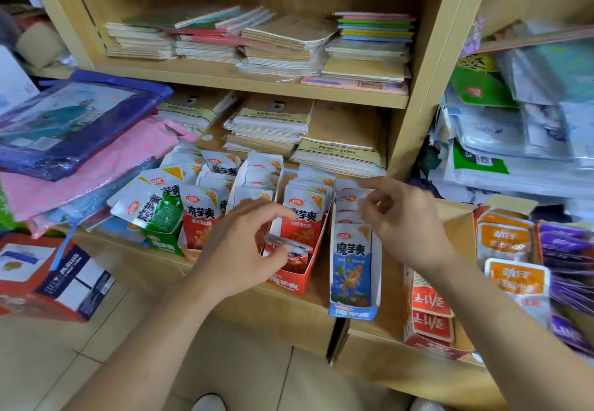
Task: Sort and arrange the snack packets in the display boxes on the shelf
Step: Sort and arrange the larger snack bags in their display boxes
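Note:
Several narrow display boxes of snack packets stand side by side on the low wooden shelf. My left hand (247, 246) pinches a small red packet (291, 248) lying flat at the front of the red box (289, 277). Upright red packets (303, 214) fill that box behind it. My right hand (401, 217) hovers with fingers apart over the blue box (353, 311), just behind its upright blue packet (352, 262); it holds nothing. A green box (160, 240) with loose packets leaning on it stands to the left.
Orange and purple packets (511, 250) fill boxes at the right, beside a red carton (430, 311). Stacks of notebooks (273, 44) fill the upper shelves. Plastic-wrapped folders (74, 124) pile at the left, and a red and blue box (54, 278) sits on the tiled floor.

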A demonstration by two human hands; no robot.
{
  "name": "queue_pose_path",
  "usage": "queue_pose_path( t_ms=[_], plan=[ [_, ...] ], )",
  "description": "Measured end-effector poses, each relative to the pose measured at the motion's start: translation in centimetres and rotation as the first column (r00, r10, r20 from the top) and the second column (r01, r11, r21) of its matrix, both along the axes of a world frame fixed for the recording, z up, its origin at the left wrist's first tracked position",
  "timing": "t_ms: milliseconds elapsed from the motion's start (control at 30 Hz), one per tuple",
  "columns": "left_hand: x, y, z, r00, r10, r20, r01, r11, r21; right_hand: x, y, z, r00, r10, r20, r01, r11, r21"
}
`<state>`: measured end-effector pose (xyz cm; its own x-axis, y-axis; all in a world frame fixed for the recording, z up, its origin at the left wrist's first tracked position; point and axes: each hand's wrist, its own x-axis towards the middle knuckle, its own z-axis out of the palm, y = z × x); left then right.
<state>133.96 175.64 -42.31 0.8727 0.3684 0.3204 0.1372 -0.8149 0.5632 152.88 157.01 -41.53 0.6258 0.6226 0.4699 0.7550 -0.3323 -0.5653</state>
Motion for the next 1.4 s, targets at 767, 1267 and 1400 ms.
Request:
queue_pose_path(
  t_ms=[767, 1267, 1400],
  plan=[
    [0.3, 0.5, -0.7, 0.992, -0.071, 0.108, 0.040, 0.961, 0.274, -0.8, 2.7, -2.5, 0.955, 0.289, -0.062, -0.295, 0.939, -0.177],
    [0.1, 0.3, -0.4, 0.992, -0.129, 0.016, 0.121, 0.960, 0.254, -0.7, 4.0, -1.9, 0.941, 0.257, -0.221, -0.261, 0.965, 0.012],
    [0.3, 0.2, -0.4, 0.988, -0.152, 0.017, 0.141, 0.950, 0.277, -0.9, 4.5, -2.2, 0.921, 0.215, -0.324, -0.188, 0.976, 0.114]
  ],
)
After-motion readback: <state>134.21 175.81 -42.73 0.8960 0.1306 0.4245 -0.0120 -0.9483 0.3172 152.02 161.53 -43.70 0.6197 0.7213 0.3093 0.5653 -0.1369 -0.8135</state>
